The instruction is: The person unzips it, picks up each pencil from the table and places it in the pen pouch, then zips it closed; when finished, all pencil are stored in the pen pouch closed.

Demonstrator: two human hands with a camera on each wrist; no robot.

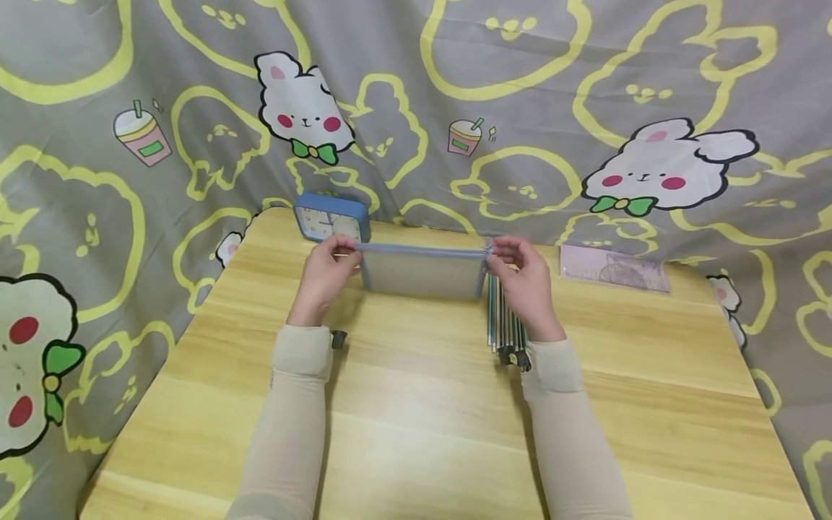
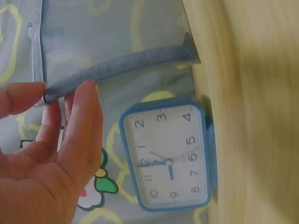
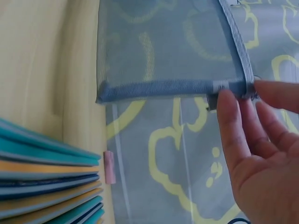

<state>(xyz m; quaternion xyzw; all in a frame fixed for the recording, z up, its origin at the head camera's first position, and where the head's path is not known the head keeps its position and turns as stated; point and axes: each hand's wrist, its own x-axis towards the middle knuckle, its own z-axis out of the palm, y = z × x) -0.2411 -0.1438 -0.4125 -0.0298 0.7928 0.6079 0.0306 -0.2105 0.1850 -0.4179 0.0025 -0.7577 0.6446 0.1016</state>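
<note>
Two hands [image 1: 323,278] [image 1: 523,282] — one mesh pouch [image 1: 422,273], pinched.

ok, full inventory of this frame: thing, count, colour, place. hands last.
grey-blue see-through mesh zip pouch: 1, held upright over the table's far middle, pinched at both top corners
blue rectangular alarm clock: 1, white face, far edge of the table, behind the pouch's left end
bundle of pencils: count unclear, teal, yellow and dark, on the table under the right wrist
pale pink printed card: 1, far right of the table
small dark object: 1, by the left sleeve, too small to identify
light wooden table: 1
grey rabbit-print cloth backdrop: 1, behind and around the table
left hand: pinches the pouch's top left corner
right hand: pinches the top right corner
</note>
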